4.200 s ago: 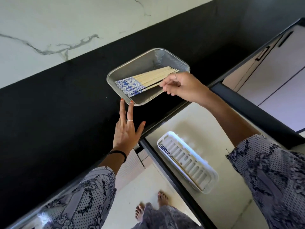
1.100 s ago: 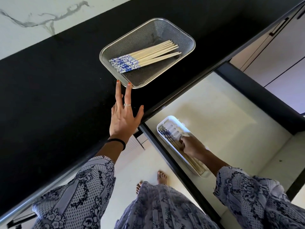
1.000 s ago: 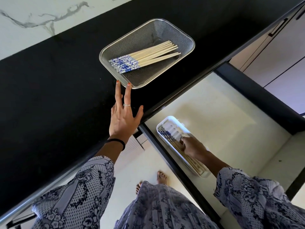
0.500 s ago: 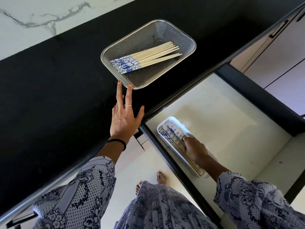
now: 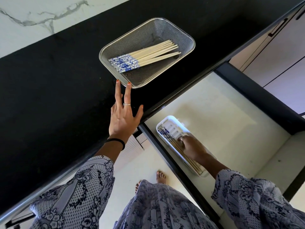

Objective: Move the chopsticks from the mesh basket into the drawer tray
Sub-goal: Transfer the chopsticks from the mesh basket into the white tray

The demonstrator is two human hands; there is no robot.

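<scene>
A silver mesh basket sits on the black counter and holds several chopsticks with blue-and-white patterned ends. My left hand lies flat on the counter, two straight fingertips touching the basket's near rim. Below, in the open drawer, stands a white slotted drawer tray. A few more chopsticks lie along its left side. My right hand reaches down into the tray, its fingertips resting on those chopsticks; it hides their middle part.
The open drawer has a pale floor and dark walls. The black counter runs diagonally, with a marble wall behind it. Cabinet fronts stand at the right. My bare feet are on the floor below.
My right hand carried chopsticks from the basket down into the drawer tray and laid them flat there. In the last second it barely shifted. My left hand stayed at the basket rim.
</scene>
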